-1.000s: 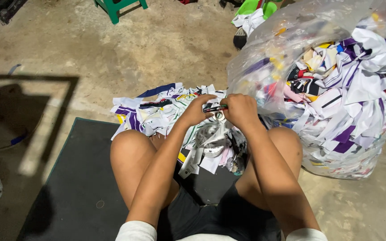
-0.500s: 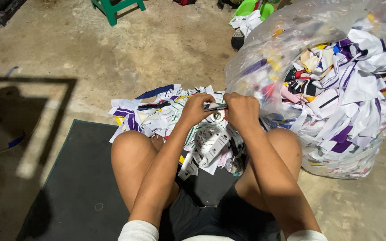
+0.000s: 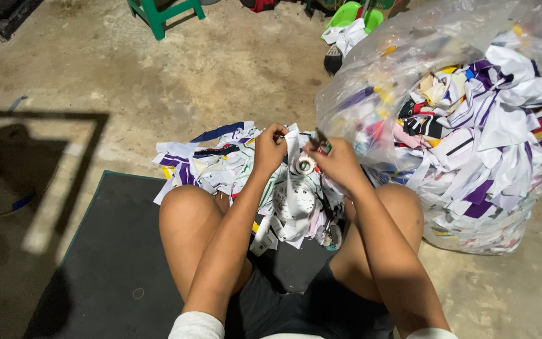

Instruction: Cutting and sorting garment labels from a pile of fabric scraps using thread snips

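I sit on a dark mat [image 3: 114, 263] with my knees apart. My left hand [image 3: 270, 147] pinches the top of a white printed fabric scrap [image 3: 293, 201] that hangs down between my knees. My right hand [image 3: 337, 162] is closed around small scissors [image 3: 321, 145] at the same scrap, touching its upper edge. A pile of white, purple and black fabric scraps [image 3: 211, 160] lies on the floor just beyond my hands.
A big clear plastic bag [image 3: 472, 119] stuffed with fabric scraps stands at my right. A green stool [image 3: 161, 12] and a green dustpan with a brush [image 3: 346, 28] are at the far edge. Bare concrete floor [image 3: 83, 75] lies to the left.
The scrap now hangs longer and straighter between my hands. Both hands have shifted only slightly while working at its top edge.
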